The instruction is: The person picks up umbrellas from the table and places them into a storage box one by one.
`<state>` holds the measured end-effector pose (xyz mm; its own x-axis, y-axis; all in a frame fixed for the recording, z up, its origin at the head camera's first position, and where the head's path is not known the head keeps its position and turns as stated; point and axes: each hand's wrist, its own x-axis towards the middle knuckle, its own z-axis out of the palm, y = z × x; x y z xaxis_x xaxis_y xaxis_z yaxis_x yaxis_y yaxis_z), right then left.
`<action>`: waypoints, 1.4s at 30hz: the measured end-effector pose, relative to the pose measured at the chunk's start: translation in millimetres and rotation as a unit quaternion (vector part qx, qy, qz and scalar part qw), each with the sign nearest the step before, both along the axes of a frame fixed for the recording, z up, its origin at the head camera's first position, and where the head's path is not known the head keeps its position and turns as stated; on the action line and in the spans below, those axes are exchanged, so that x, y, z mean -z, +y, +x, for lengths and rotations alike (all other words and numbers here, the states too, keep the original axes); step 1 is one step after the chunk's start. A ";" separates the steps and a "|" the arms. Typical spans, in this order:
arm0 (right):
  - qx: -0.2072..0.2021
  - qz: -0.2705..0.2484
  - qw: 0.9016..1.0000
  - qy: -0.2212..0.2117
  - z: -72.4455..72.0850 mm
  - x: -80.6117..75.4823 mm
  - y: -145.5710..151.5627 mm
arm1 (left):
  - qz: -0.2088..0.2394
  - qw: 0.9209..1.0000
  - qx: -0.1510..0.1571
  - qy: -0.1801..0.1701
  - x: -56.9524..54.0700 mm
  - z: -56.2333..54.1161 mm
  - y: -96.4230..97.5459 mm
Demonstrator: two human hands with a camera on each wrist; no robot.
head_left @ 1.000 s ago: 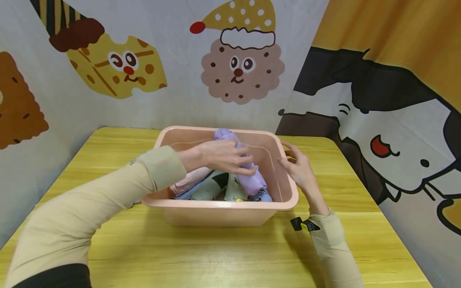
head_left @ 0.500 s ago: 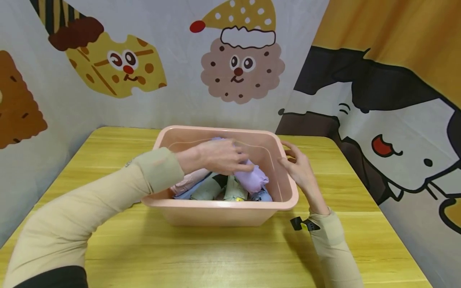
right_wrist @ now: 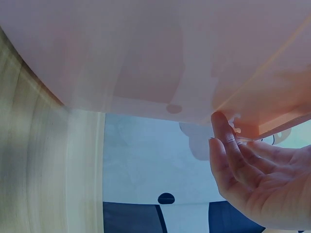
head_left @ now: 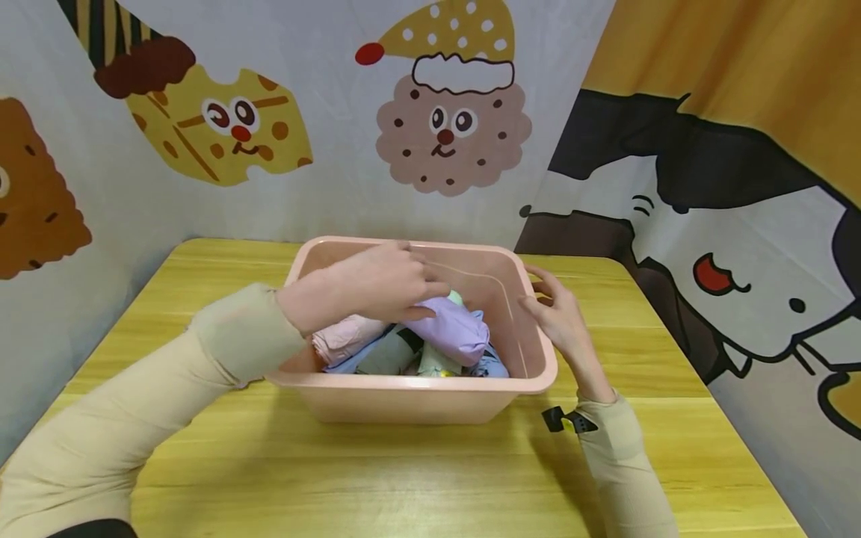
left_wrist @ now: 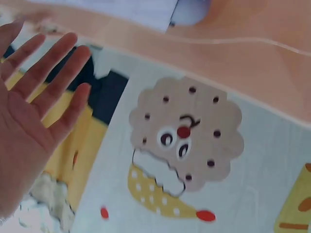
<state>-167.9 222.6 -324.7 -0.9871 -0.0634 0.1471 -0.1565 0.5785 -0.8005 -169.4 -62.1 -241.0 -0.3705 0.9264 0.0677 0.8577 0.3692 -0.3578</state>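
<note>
A pink plastic tub (head_left: 417,403) stands on the table and holds several rolled pieces of cloth. On top lies a purple roll (head_left: 454,332), slanting down to the right. Below it show a pale pink roll (head_left: 350,336), a grey-green roll (head_left: 390,355) with a dark patch, and a dark-printed blue roll (head_left: 489,365). My left hand (head_left: 373,284) hovers over the tub at the purple roll's far end; the left wrist view shows its fingers straight and spread, holding nothing. My right hand (head_left: 561,310) touches the tub's right rim, fingertips against the outer wall in the right wrist view.
The wooden table (head_left: 430,478) extends around the tub. Behind it hangs a cloth backdrop (head_left: 336,202) with cartoon prints. A yellow curtain-like part (head_left: 740,67) is at the right. A black band (head_left: 572,420) sits on the right wrist.
My left hand has let go of the purple roll and moved up and left. The roll now lies flatter on the other rolls. My right hand stays at the rim.
</note>
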 end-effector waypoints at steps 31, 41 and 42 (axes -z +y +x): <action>-0.002 -0.007 1.000 0.000 2.2 -0.4 0.0 | 0.215 0.911 -0.323 -0.142 107.3 21.1 -207.5; 0.001 -0.005 1.000 -0.005 0.9 1.5 0.7 | 0.152 0.904 -0.347 -0.199 152.8 34.7 -225.7; 0.001 -0.004 1.000 -0.004 0.9 1.7 0.8 | 0.151 0.903 -0.348 -0.202 155.8 35.9 -226.7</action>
